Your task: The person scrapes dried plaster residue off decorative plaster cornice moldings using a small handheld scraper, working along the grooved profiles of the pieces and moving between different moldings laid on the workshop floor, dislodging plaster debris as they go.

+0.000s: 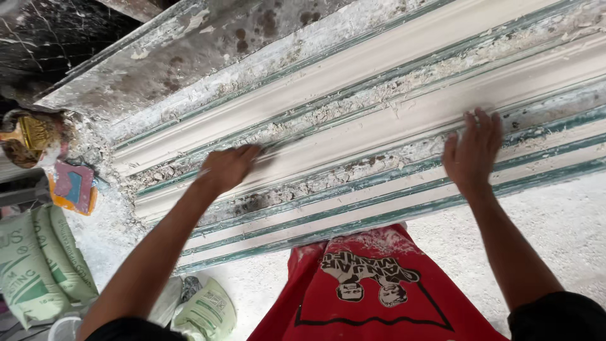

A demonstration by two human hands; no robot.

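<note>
Left hand (228, 167) is closed in a fist around a thin scraping tool (278, 144); the blade runs right from the fist and lies flat on the long white plaster moulding (353, 136). Tool tip is blurred, can't tell its exact shape. Right hand (473, 151) is open, fingers spread, palm pressed on the same moulding further right, holding nothing. Moulding sits in a worn green-edged mould (404, 211) running left to right, plaster crumbs (328, 113) in the grooves. Red apron (372, 290) near centre. Green-printed sacks (38, 265) near left. Brush in a tin (31, 136) far left.
</note>
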